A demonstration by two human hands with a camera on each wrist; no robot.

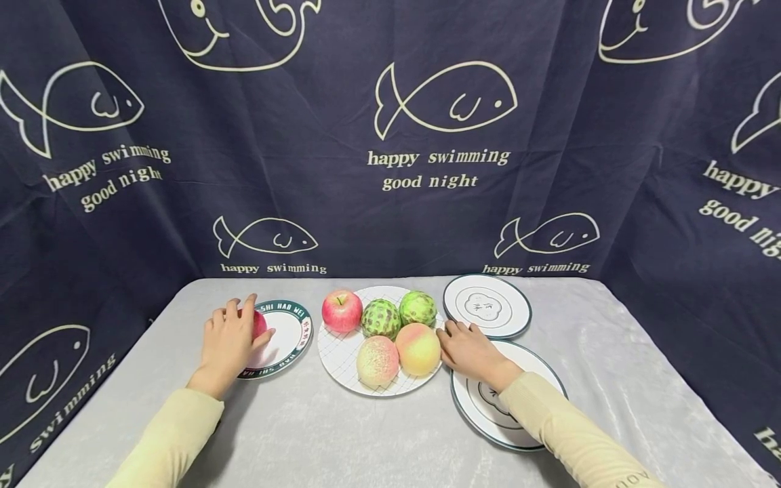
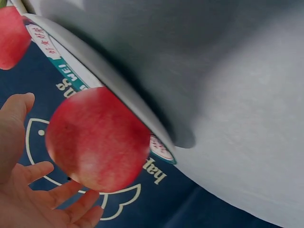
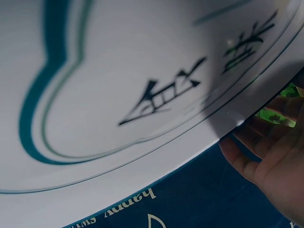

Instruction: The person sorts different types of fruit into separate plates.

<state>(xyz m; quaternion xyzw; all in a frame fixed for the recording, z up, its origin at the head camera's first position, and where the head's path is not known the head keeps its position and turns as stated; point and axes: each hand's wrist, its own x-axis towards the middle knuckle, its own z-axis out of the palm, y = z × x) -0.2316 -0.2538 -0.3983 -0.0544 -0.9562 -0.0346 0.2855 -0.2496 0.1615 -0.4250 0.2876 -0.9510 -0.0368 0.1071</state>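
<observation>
lower left, the left hand (image 1: 226,341), spread and gripping nothing, might knock the smooth, round red apple (image 2: 97,140) rolling; lower right, whether the right hand (image 1: 474,350) grips anything, i cannot tell.

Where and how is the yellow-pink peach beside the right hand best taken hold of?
Probably around its upper half, coming from above and the right: the round peach has another peach close on its left and green fruit behind, while its right faces the edge of the plate.
</observation>
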